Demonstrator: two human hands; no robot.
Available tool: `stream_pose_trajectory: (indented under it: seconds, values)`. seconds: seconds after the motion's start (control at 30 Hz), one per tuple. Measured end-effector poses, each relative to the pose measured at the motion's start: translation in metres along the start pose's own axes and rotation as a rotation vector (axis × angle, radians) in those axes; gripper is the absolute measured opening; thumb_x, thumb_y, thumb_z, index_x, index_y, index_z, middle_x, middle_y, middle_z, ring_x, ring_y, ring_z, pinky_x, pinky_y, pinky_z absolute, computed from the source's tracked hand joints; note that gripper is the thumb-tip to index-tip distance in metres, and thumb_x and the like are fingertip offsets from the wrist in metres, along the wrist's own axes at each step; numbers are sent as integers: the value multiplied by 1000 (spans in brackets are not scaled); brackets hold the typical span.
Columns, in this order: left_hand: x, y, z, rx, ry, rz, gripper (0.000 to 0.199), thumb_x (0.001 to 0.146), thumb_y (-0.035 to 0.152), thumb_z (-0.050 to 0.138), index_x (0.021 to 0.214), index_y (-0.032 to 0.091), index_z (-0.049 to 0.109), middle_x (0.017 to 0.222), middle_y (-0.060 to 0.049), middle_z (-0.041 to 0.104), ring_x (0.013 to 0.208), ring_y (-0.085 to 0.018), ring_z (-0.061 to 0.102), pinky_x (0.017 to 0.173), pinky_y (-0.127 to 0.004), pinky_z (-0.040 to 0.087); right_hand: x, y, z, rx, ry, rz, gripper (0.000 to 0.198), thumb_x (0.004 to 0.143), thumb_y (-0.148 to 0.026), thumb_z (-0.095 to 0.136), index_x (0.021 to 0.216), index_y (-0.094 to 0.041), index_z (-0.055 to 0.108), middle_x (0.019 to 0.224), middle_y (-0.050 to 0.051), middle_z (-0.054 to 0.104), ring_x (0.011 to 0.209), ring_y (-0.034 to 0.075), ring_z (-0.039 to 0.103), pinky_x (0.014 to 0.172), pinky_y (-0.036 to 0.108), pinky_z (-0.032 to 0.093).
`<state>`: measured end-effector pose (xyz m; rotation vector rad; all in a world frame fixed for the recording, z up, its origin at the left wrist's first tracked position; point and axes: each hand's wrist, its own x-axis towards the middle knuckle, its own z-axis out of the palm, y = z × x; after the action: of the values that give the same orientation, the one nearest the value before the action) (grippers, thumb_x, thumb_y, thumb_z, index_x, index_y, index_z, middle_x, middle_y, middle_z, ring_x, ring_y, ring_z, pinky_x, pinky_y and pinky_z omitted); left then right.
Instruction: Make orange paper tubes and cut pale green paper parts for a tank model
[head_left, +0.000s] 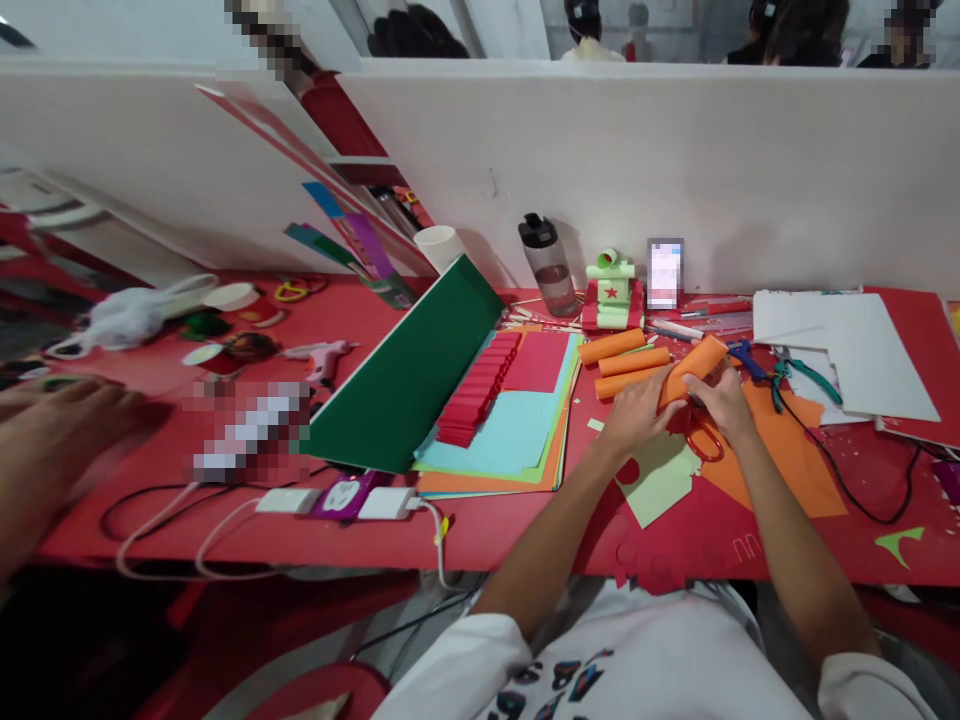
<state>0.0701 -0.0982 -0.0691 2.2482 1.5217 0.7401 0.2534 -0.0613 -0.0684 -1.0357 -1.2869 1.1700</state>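
Observation:
An orange paper roll (697,366) is held tilted between my two hands above the red table. My left hand (643,405) grips its lower left end, and my right hand (724,395) closes on its right side. Just left of it lie several more orange paper rolls (611,346). Beneath my hands are pale green paper (657,480), a flat orange sheet (806,470) and scissors with red handles (706,440), partly hidden. Behind the rolls stands a green and red paper model (611,292) with a red star.
A green board (409,385) leans beside coloured paper sheets (487,432) and a folded red strip (480,390). A bottle (549,265) and phone (665,275) stand at the back. Pliers (810,378) lie right. Another person's hand (67,420) is at far left, near a power strip (255,430).

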Motion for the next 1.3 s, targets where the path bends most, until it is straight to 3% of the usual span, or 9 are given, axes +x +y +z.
stream_pose_trajectory:
  seconds: [0.17, 0.33, 0.5, 0.7, 0.9, 1.1, 1.3]
  values:
    - [0, -7, -15, -30, 12, -30, 50, 104, 37, 56, 149, 16, 56, 129, -16, 75, 119, -35, 72, 99, -46, 56, 1, 3, -8, 14, -30, -13, 60, 73, -53, 88, 122, -25, 69, 126, 10, 77, 120, 31, 72, 106, 48, 59]
    - [-2, -11, -22, -98, 28, -5, 54, 103, 53, 58, 147, 21, 58, 142, -13, 70, 130, -34, 66, 107, -48, 54, -1, 3, -10, -45, -2, 53, 61, 70, -48, 92, 121, -27, 66, 112, 7, 76, 103, 29, 75, 96, 47, 62]
    - [-2, -10, -19, -83, -28, -27, 55, 104, 54, 57, 146, 18, 60, 136, -15, 74, 125, -36, 70, 105, -48, 55, -3, 7, -4, -35, -11, 71, 64, 69, -49, 91, 122, -27, 63, 108, 5, 75, 98, 26, 74, 90, 42, 64]
    - [-3, -12, -9, -22, -1, -5, 65, 105, 56, 54, 155, 15, 53, 132, -20, 75, 124, -37, 71, 102, -49, 56, -5, 12, 5, -8, -104, 19, 52, 73, -48, 90, 114, -27, 64, 108, 6, 76, 101, 26, 74, 93, 43, 63]
    - [-3, -16, 1, 83, 59, 27, 68, 109, 55, 42, 165, 16, 39, 132, -20, 75, 117, -34, 73, 100, -47, 55, -6, 8, 10, -3, -57, 17, 52, 77, -50, 86, 117, -25, 64, 118, 8, 76, 110, 27, 74, 100, 44, 61]
    - [-3, -16, 2, 103, 125, 100, 71, 111, 57, 34, 168, 16, 31, 144, -22, 67, 129, -34, 68, 107, -47, 52, -10, 2, 16, 32, -26, 3, 50, 75, -49, 87, 112, -26, 64, 111, 6, 76, 104, 26, 74, 92, 40, 63]
    - [-3, -19, 6, 117, 94, 142, 71, 111, 51, 37, 171, 16, 20, 143, -22, 67, 127, -34, 67, 105, -47, 53, -16, 4, 27, 36, -12, 24, 40, 76, -50, 85, 100, -24, 67, 103, 7, 77, 95, 25, 74, 87, 41, 64]
